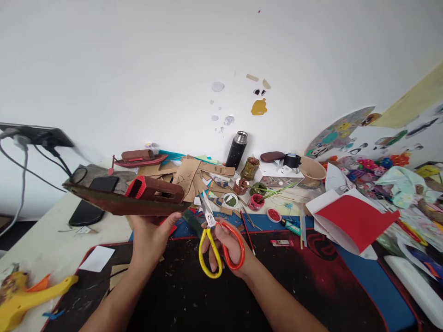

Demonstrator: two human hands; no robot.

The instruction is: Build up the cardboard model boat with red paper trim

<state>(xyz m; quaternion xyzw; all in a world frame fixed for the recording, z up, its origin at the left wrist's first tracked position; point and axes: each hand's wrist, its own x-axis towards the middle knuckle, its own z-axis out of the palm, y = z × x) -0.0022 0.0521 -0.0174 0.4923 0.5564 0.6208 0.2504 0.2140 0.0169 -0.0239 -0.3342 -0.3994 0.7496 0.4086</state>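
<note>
The left hand (152, 235) grips the brown model boat (138, 203) from below, up over the bench (51, 240), while the right hand (231, 244) clasps the scissors (209, 217), whose blades I'd keep well clear of the hand supporting the hull.

Brown model boat (126, 205) raised; red-and-yellow-handled scissors (209, 219), blades up.

Backed by a white wall (138, 69) in soft, even light, with small grey patches (218, 86) and a gold patch (259, 107) near the middle, a pale yellow band (415, 97) at upper right, and a whitish tabletop (48, 242) below.
</note>
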